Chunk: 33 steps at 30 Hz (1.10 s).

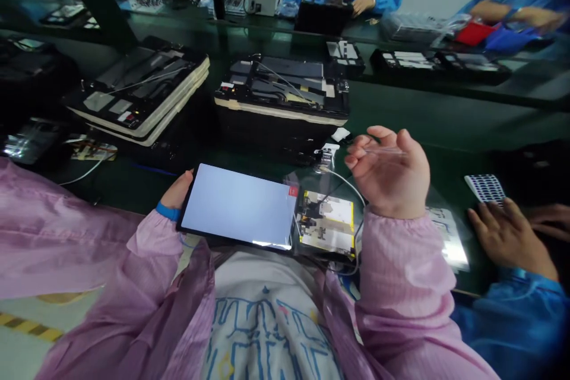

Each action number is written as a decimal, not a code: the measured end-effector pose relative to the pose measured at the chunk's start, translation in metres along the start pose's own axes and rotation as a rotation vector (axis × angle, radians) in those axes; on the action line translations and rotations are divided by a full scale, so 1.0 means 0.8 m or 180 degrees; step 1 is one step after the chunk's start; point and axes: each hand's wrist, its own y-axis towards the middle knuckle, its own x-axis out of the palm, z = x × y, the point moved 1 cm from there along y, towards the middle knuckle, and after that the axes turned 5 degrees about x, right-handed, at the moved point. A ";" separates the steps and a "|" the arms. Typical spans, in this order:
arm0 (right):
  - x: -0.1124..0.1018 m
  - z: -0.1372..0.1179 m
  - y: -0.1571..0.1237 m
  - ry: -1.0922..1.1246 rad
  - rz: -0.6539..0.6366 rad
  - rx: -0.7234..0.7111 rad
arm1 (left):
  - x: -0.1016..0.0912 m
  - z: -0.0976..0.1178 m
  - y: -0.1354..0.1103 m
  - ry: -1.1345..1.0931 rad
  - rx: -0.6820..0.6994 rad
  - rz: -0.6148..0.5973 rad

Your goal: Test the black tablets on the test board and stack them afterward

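My left hand (177, 193) grips the left edge of a tablet screen panel (240, 205), pale and blank, held tilted at the table's near edge. Beside the panel lies an opened tablet body (327, 222) with yellow-edged circuit parts and a white cable. My right hand (389, 172) is raised above that body, fingers curled, pinching a thin clear film strip (383, 152). Both arms wear pink sleeves.
Stacks of opened tablets in trays (142, 92) (282, 95) stand beyond on the dark green table (445, 124). A neighbour's hand (507, 234) in a blue sleeve rests at right near a sheet of small stickers (485, 187). People in blue coats work across the table.
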 end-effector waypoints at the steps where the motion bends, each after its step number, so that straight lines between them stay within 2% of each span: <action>1: 0.002 0.001 0.001 -0.0034 -0.0030 -0.0008 | 0.000 -0.001 0.000 -0.0027 0.0023 -0.0028; 6: 0.011 0.016 -0.003 -0.0236 -0.0129 0.0081 | 0.005 0.000 -0.003 -0.0050 0.0058 0.0020; 12: 0.021 0.036 -0.016 0.0100 -0.0162 0.0349 | 0.004 -0.004 -0.005 -0.0017 0.0092 0.0168; 19: 0.041 0.057 -0.057 -0.0402 -0.0520 0.0417 | -0.003 -0.007 -0.001 0.0010 -0.0098 0.0354; 28: 0.039 0.061 -0.102 -0.0758 -0.1205 0.0625 | -0.006 -0.003 0.002 0.0136 -0.0261 0.0378; 30: 0.047 0.060 -0.111 -0.0690 -0.1523 0.0674 | -0.006 -0.003 0.002 0.0144 -0.0256 0.0379; 33: 0.073 0.067 -0.127 -0.0874 -0.2307 0.0603 | -0.006 -0.002 0.003 0.0154 -0.0249 0.0347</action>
